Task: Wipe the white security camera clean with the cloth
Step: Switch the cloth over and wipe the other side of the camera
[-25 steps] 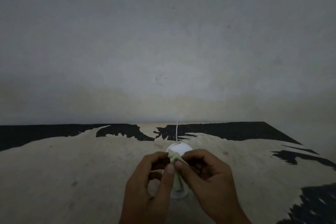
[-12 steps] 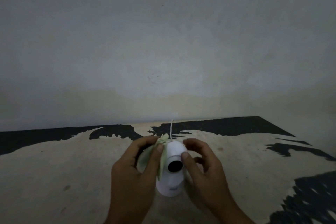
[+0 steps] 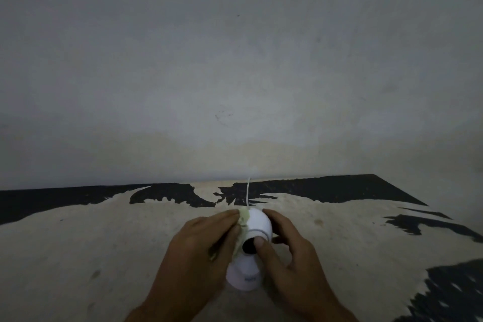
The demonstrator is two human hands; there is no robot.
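Pressing cloth (image 3: 242, 219) against white security camera (image 3: 257, 225): left hand (image 3: 201, 246) grips cloth; right hand (image 3: 287, 246) grasps camera head, on tabletop (image 3: 104, 243).

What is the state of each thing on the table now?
security camera: upright on the table, lens facing the viewer
cloth: pressed against the camera's left side
white cable: runs from the camera's back
left hand: holds the cloth
right hand: steadies the camera, thumb at the lens

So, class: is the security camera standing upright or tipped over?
Upright. The security camera has its base on the table, the round head above it, steadied between both hands.
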